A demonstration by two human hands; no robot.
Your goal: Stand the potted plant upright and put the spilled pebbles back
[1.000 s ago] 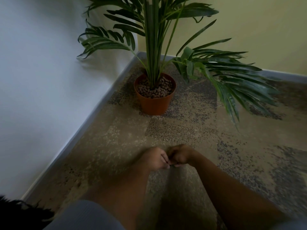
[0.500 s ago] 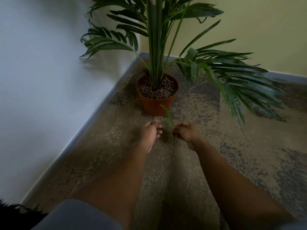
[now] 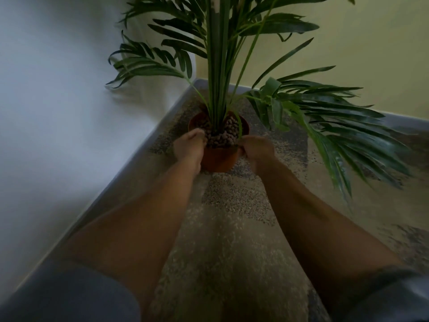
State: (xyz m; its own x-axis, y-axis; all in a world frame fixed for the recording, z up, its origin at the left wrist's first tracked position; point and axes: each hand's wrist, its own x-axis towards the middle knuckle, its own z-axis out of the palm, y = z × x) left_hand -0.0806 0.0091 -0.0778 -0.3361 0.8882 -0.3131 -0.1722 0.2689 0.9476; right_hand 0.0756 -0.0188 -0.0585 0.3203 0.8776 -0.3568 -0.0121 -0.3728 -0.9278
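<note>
Head view shows your two bare forearms reaching up the middle of the frame to the round terracotta-orange plastic pot (image 3: 219, 160), which stands upright on the mottled beige-and-grey carpet (image 3: 234, 240) just above centre, in the corner where the white wall (image 3: 58, 112) on the left meets the pale yellow wall (image 3: 371, 54) at upper right. The tall green palm plant (image 3: 220, 66) rises straight from it, its fronds spreading to the upper left and down the right side. Small brown clay pebbles (image 3: 224, 135) fill the pot to the rim.

Your left hand (image 3: 189, 147) rests against the pot's left rim, fingers curled loosely over the edge and touching the pebbles; whether they grip the rim or hold any pebble, you cannot tell through the blur. Your right hand (image 3: 256, 149) sits at the right rim, fingers clenched, apparently pinching a thin green leaf blade (image 3: 239, 125) that curves up over the pebbles. Grey sleeves (image 3: 69, 296) show at the bottom corners.
</note>
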